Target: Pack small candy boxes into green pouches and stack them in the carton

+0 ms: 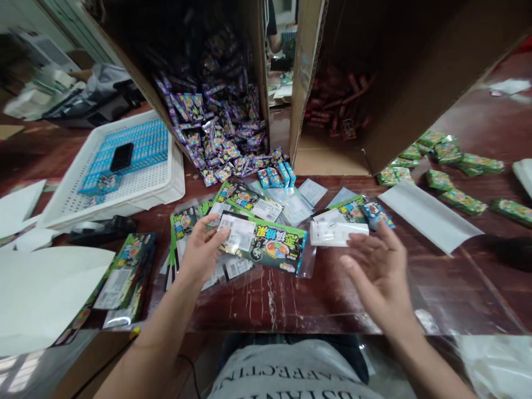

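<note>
My left hand (pixel 204 244) pinches one end of a flat candy bag (pixel 274 246), with green and black print, a white label and a clear plastic edge. It lies over a fanned pile of similar bags (pixel 183 221). To the right, my right hand (pixel 380 266) is open, thumb and fingers apart and slightly blurred. Its fingertips are close to a small blue candy packet (pixel 374 213) and a folded white-and-clear wrapper (pixel 336 234); whether they touch is unclear. Several small blue packets (pixel 276 176) sit behind the pile.
One upturned carton (pixel 139 83) spills purple candy packets (pixel 224 138); another carton (pixel 332 162) holds red ones (pixel 336 111). Green packets (pixel 461 199) lie at right beside a white sheet (pixel 428 210). A white basket (pixel 177 177) with blue boxes and a phone (pixel 122 157) stands left.
</note>
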Demonstrator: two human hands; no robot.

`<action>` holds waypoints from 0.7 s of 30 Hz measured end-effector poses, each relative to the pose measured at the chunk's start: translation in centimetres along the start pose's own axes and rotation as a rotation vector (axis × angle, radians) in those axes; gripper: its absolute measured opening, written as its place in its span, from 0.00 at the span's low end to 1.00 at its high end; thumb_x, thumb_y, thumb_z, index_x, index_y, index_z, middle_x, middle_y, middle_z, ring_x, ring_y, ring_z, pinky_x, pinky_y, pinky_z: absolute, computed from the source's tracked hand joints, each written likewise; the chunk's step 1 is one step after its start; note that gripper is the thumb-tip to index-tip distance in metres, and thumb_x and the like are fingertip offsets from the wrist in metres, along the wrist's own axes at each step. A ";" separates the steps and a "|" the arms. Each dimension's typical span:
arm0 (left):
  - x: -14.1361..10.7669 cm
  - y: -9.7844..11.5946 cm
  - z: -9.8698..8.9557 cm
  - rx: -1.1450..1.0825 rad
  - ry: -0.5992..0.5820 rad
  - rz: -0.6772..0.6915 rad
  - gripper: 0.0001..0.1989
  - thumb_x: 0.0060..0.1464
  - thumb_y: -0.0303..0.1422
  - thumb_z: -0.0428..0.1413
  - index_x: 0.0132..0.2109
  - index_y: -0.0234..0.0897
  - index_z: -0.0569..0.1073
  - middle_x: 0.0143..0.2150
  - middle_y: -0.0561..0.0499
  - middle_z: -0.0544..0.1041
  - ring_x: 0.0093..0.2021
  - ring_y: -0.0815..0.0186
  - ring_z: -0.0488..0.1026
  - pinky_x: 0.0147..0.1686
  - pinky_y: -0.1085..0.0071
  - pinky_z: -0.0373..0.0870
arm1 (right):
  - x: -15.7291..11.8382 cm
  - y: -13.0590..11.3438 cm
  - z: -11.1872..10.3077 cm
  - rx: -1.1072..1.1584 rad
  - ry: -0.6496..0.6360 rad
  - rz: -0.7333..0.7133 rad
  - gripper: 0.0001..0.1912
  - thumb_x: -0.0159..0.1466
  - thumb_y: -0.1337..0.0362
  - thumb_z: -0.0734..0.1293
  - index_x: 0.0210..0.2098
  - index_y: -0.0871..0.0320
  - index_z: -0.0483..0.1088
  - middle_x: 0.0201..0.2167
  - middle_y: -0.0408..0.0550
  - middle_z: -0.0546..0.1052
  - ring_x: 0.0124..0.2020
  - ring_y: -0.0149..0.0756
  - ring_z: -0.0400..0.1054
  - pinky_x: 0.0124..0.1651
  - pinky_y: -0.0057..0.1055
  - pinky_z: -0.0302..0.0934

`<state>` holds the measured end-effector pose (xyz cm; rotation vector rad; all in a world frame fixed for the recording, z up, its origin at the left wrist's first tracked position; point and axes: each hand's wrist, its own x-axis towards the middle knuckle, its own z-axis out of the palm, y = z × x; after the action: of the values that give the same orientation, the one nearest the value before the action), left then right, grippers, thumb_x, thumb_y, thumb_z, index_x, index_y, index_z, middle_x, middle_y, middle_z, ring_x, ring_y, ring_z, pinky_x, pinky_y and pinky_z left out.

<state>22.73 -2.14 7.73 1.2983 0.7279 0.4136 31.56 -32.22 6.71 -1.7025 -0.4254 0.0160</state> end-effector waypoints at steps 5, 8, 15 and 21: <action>-4.1 -3.1 0.2 0.092 -0.158 0.039 0.33 0.53 0.39 0.66 0.63 0.51 0.63 0.49 0.50 0.79 0.46 0.61 0.78 0.40 0.67 0.78 | -0.3 -0.4 3.1 0.156 0.014 0.070 0.45 0.65 0.58 0.70 0.71 0.39 0.40 0.55 0.54 0.67 0.52 0.46 0.70 0.53 0.49 0.72; -6.0 -4.0 1.1 0.250 -0.483 0.014 0.20 0.53 0.39 0.66 0.52 0.41 0.74 0.49 0.46 0.80 0.49 0.59 0.78 0.47 0.64 0.76 | 1.2 -0.2 3.0 0.110 0.003 0.008 0.48 0.64 0.59 0.72 0.72 0.40 0.39 0.55 0.53 0.68 0.55 0.47 0.67 0.53 0.48 0.71; -6.2 -4.6 4.9 0.176 -0.521 0.104 0.32 0.56 0.34 0.64 0.64 0.46 0.61 0.52 0.47 0.74 0.42 0.64 0.78 0.41 0.65 0.76 | 1.6 0.8 2.6 0.093 -0.194 -0.025 0.52 0.62 0.61 0.74 0.71 0.33 0.38 0.59 0.50 0.62 0.35 0.34 0.71 0.38 0.38 0.75; -7.2 -6.4 4.6 0.151 -0.671 0.088 0.36 0.60 0.31 0.60 0.70 0.49 0.52 0.58 0.43 0.71 0.50 0.61 0.77 0.50 0.62 0.76 | -1.2 2.5 3.3 0.148 -0.082 0.015 0.43 0.66 0.63 0.69 0.71 0.38 0.41 0.48 0.47 0.70 0.44 0.38 0.73 0.49 0.42 0.73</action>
<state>20.03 -11.73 3.78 1.4972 0.1369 -0.0237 30.32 -29.73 3.46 -1.5625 -0.4611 0.1262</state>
